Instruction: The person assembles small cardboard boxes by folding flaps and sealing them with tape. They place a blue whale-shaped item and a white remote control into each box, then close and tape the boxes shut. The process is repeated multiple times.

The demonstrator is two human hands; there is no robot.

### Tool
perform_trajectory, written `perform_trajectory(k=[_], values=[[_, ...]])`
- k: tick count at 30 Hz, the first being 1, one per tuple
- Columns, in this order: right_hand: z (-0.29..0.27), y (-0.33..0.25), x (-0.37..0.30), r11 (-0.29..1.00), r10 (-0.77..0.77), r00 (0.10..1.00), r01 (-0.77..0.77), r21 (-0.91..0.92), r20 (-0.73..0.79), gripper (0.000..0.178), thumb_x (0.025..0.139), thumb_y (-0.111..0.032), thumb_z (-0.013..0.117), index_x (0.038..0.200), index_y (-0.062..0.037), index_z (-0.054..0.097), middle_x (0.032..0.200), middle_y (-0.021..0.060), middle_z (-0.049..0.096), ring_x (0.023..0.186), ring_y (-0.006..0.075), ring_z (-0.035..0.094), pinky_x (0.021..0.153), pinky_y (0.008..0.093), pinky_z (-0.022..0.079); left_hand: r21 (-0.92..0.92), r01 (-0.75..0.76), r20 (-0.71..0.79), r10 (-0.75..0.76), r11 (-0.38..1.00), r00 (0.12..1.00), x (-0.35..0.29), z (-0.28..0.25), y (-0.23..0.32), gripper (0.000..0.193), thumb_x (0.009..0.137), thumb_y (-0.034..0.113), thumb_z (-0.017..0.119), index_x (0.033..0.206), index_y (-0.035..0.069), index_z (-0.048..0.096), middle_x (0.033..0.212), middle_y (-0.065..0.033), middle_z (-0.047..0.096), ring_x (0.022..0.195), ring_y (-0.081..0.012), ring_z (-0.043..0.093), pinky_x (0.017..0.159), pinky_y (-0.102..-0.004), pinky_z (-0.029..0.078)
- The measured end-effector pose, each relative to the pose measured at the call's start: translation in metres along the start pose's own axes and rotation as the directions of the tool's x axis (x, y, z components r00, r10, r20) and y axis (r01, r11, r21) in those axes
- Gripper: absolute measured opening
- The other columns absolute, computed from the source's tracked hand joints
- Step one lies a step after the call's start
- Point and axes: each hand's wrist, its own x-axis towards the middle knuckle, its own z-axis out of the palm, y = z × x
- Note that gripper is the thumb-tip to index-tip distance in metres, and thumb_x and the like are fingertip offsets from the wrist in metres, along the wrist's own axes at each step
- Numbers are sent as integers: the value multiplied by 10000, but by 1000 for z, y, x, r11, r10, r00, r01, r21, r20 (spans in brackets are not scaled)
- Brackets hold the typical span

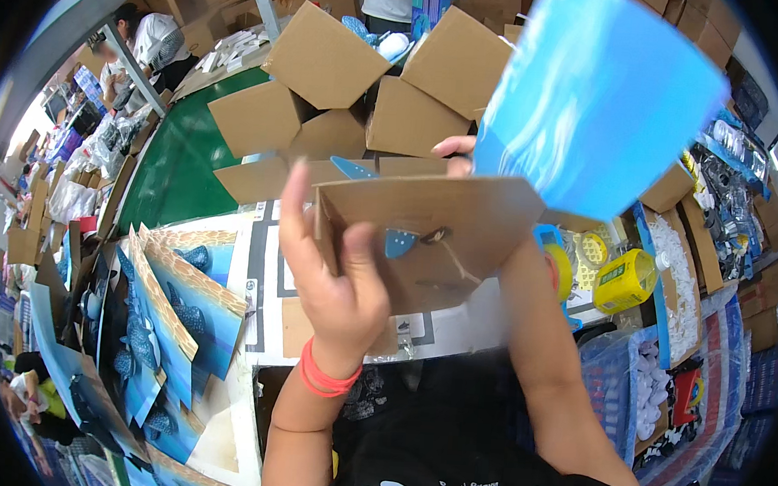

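My left hand [338,280], a red band round its wrist, grips the left edge of a folded brown cardboard panel [488,218], thumb in front of it. Slots are cut in the panel. A blue, white-dotted piece [400,243] and a thin pale tie show at its cutouts. Another dotted blue fin [352,168] sticks up beyond the top edge. Behind the panel, my right hand [457,154] has its fingers closed at the left edge of a bright blue printed card [593,104], raised and blurred. Whether card and panel are joined, I cannot tell.
At left stand several blue-and-sand printed cards [212,299] bearing dark spotted sea-animal toys. Open cartons [329,57] line the far side beside a green surface [175,172]. To the right are a yellow tub [625,281], a tape roll and a blue basket [608,381]. Other people work farther off.
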Motion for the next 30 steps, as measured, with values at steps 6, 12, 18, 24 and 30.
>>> perform_trajectory(k=[6, 12, 18, 24, 30], values=[[-18, 24, 0, 913, -52, 999, 51, -406, 7, 698, 1045, -421, 495, 1562, -4, 282, 1305, 193, 615, 1115, 236, 652, 943, 362, 546, -335, -91, -86, 66, 938, 994, -12, 6, -22, 698, 1012, 563, 525, 1421, 44, 301, 1193, -172, 528, 1083, -263, 535, 963, -417, 451], [7, -41, -8, 956, -229, 970, 239, 167, -80, 850, 1020, -661, 375, 1561, -10, 295, 1523, 229, 437, 1356, 310, 500, 1094, 433, 454, -229, -75, 133, 108, 970, 985, -9, -20, -27, 484, 1081, 466, 432, 1184, 7, 549, 1081, -166, 592, 969, -277, 554, 880, -368, 444], [-8, -84, -2, 957, -265, 925, 287, -45, 272, 856, 1019, -693, 357, 1494, 14, 447, 1477, 138, 501, 1305, 277, 522, 1107, 403, 398, -416, 37, 93, 2, 909, 996, -4, -12, -24, 450, 1062, 403, 509, 1250, -5, 499, 1203, -140, 549, 1032, -242, 560, 922, -376, 454], [27, -118, 0, 523, -95, 827, 516, -679, 555, 804, 860, -647, 692, 1413, -72, 598, 1428, 231, 496, 1296, 375, 525, 1083, 426, 421, -351, -53, 56, 77, 935, 995, -10, -12, -22, 424, 1017, 464, 594, 1063, 44, 553, 1058, -119, 555, 947, -210, 542, 832, -328, 446], [43, -133, -11, 461, 72, 856, 427, -778, 512, 819, 661, -465, 821, 1366, -80, 656, 1460, 262, 461, 1407, 440, 405, 1176, 479, 302, -410, -104, -67, 84, 906, 994, -21, -4, -16, 533, 1029, 529, 524, 1229, 82, 313, 1156, -173, 516, 1027, -217, 522, 956, -405, 427]])
